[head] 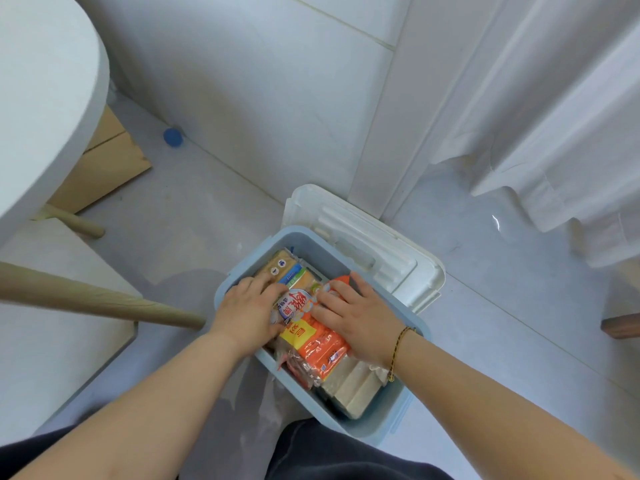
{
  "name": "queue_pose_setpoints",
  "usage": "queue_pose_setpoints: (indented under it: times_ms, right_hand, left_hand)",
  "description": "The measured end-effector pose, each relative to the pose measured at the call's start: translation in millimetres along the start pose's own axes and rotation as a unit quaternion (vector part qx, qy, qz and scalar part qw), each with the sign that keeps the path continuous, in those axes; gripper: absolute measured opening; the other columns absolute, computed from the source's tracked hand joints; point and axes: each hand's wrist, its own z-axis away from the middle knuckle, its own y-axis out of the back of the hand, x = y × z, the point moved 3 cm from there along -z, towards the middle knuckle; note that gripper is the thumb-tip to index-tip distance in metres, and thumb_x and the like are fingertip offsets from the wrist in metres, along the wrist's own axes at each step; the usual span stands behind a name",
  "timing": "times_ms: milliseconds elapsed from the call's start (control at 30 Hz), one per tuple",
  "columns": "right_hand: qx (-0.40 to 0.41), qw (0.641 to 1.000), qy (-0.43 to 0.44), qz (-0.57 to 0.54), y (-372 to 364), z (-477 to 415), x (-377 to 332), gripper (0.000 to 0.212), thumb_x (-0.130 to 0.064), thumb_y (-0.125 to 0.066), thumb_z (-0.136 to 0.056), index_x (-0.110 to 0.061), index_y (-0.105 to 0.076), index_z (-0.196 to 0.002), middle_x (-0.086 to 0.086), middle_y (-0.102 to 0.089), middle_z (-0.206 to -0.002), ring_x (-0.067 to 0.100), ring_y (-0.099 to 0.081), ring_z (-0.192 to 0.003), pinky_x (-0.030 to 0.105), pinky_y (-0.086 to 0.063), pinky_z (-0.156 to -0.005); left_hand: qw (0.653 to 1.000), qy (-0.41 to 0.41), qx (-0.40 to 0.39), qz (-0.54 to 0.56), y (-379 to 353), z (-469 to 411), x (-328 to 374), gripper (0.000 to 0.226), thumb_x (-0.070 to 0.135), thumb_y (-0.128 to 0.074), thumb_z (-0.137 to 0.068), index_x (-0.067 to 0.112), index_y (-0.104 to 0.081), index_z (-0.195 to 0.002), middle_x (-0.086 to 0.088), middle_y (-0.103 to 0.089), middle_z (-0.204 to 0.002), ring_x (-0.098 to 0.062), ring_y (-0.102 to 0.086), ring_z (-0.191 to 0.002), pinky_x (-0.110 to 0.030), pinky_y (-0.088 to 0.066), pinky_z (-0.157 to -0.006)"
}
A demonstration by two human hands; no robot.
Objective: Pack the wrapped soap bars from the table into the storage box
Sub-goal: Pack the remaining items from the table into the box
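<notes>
A light-blue storage box (398,422) stands on the floor between my knees, its white lid (374,251) leaning open behind it. Inside lies an orange wrapped soap pack (320,344) with a yellow label, on top of other packs. A tan and blue wrapped pack (291,271) lies at the far end, and pale bare-looking bars in clear wrap (353,386) at the near end. My left hand (247,310) grips the orange pack's left side. My right hand (353,317) presses on its right side, fingers spread over the wrap.
A white round table (41,98) with wooden legs (90,299) stands at the left, a cardboard box (104,161) under it. A blue cap (172,136) lies on the floor by the wall. White curtains (554,133) hang at the right.
</notes>
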Motion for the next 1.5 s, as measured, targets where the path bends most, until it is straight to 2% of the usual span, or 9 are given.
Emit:
queue_pose_setpoints:
  times_ms: [333, 533, 733, 967, 1033, 1133, 1333, 1433, 1500]
  right_hand:
    - [-0.027, 0.998, 0.004, -0.057, 10, -4, 10, 0.078, -0.04, -0.089, -0.027, -0.022, -0.064, -0.098, 0.0, -0.072, -0.089, 0.024, -0.07, -0.079, 0.038, -0.06, -0.069]
    - [0.048, 0.995, -0.01, -0.083, 7, 12, 11, 0.087, -0.048, -0.085, -0.035, -0.024, -0.044, -0.108, -0.005, -0.072, -0.098, 0.019, -0.06, -0.098, 0.03, -0.058, -0.078]
    - [0.093, 0.993, -0.012, -0.069, 18, 30, 19, 0.077, -0.047, -0.081, -0.046, -0.024, -0.045, -0.109, -0.004, -0.07, -0.1, 0.017, -0.046, -0.099, 0.029, -0.057, -0.081]
    - [-0.017, 0.997, -0.047, -0.055, 17, 50, 6, 0.086, -0.054, -0.083, -0.038, -0.03, -0.045, -0.111, -0.009, -0.07, -0.107, 0.021, -0.053, -0.108, 0.035, -0.054, -0.089]
    - [-0.074, 0.994, -0.055, -0.061, 20, 44, 0, 0.084, -0.045, -0.08, -0.055, -0.029, -0.039, -0.127, -0.003, -0.057, -0.133, 0.03, -0.046, -0.129, 0.045, -0.035, -0.108]
    - [-0.175, 0.958, -0.103, -0.204, 19, 36, -1, 0.08, -0.044, -0.06, -0.072, -0.033, -0.024, -0.144, -0.004, -0.016, -0.157, 0.024, 0.003, -0.146, 0.051, 0.006, -0.119]
    - [-0.071, 0.923, -0.217, -0.31, 27, 22, 2, 0.07, -0.058, -0.018, -0.064, -0.024, -0.071, -0.093, -0.005, -0.066, -0.102, 0.016, -0.042, -0.103, 0.029, -0.03, -0.095]
    - [-0.085, 0.935, -0.253, -0.232, 32, 8, 2, 0.048, -0.047, -0.032, -0.092, -0.021, -0.05, -0.056, 0.0, -0.052, -0.064, 0.019, -0.04, -0.082, 0.032, -0.028, -0.082]
    - [-0.09, 0.935, -0.264, -0.217, 33, -4, 5, 0.038, -0.037, -0.036, -0.095, -0.022, -0.063, -0.074, 0.001, -0.064, -0.077, 0.024, -0.05, -0.09, 0.034, -0.031, -0.087]
  left_hand:
    - [1.0, 0.008, -0.002, -0.001, -2, 2, 3, 0.061, 0.037, -0.047, -0.091, 0.022, -0.02, -0.143, 0.0, -0.009, -0.157, -0.02, -0.016, -0.141, -0.032, -0.014, -0.116]
    - [0.992, 0.044, 0.031, 0.118, 12, -13, 3, 0.046, 0.026, -0.038, -0.097, 0.015, -0.029, -0.141, -0.005, -0.026, -0.152, -0.022, -0.028, -0.138, -0.033, -0.025, -0.112]
    - [0.996, 0.086, 0.008, -0.006, 28, -50, 27, 0.034, 0.009, -0.035, -0.096, 0.001, -0.035, -0.129, -0.019, -0.049, -0.131, -0.034, -0.048, -0.119, -0.039, -0.043, -0.092]
    - [0.985, 0.168, -0.019, -0.044, 24, -67, 39, 0.03, 0.017, -0.042, -0.096, 0.002, -0.053, -0.119, -0.014, -0.055, -0.126, -0.031, -0.057, -0.112, -0.035, -0.046, -0.083]
    - [0.982, 0.184, -0.016, -0.032, 22, -66, 37, 0.029, 0.021, -0.042, -0.095, 0.005, -0.059, -0.111, -0.013, -0.062, -0.117, -0.029, -0.06, -0.107, -0.032, -0.042, -0.074]
    - [0.985, 0.165, 0.004, -0.049, 24, -67, 44, 0.036, 0.032, -0.043, -0.093, 0.006, -0.056, -0.114, -0.013, -0.056, -0.121, -0.027, -0.057, -0.107, -0.031, -0.039, -0.071]
    - [0.988, 0.118, -0.078, -0.069, 20, -77, 40, 0.033, 0.017, -0.038, -0.096, 0.004, -0.053, -0.122, -0.016, -0.053, -0.129, -0.03, -0.051, -0.119, -0.036, -0.045, -0.093]
    - [0.989, 0.084, -0.122, 0.005, 28, -72, 34, 0.02, 0.022, -0.049, -0.091, 0.009, -0.061, -0.099, -0.013, -0.063, -0.103, -0.029, -0.058, -0.102, -0.031, -0.048, -0.076]
    - [0.991, 0.052, -0.118, 0.034, 29, -61, 27, 0.015, 0.018, -0.055, -0.086, 0.013, -0.053, -0.1, -0.01, -0.059, -0.098, -0.026, -0.055, -0.095, -0.026, -0.041, -0.063]
